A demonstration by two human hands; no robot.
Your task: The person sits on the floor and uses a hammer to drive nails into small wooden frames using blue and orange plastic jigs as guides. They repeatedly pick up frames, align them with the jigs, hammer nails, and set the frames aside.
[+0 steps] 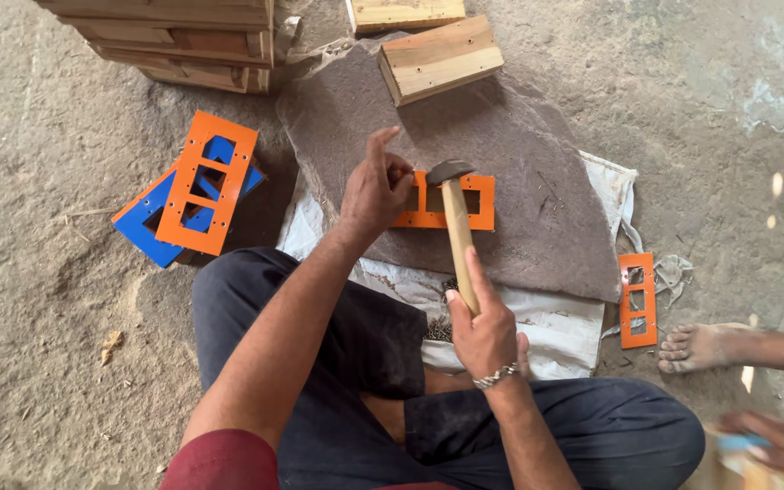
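I sit cross-legged on the ground. My right hand point(484, 328) grips the wooden handle of a hammer point(455, 227), whose dark head hovers over an orange rectangular plate with cut-out windows point(477, 201). That plate lies flat on a brown felt mat point(537, 163). My left hand point(376, 189) rests at the plate's left end with fingertips pinched together, as if on something small that I cannot make out.
Orange and blue cut-out plates point(194, 189) are stacked at the left. Another orange plate point(637, 299) lies at the right, near another person's bare foot point(696, 347) and hand point(778, 445). Wooden blocks point(439, 57) and stacked wooden frames point(183, 41) stand beyond. White sacking point(551, 327) holds small dark nails.
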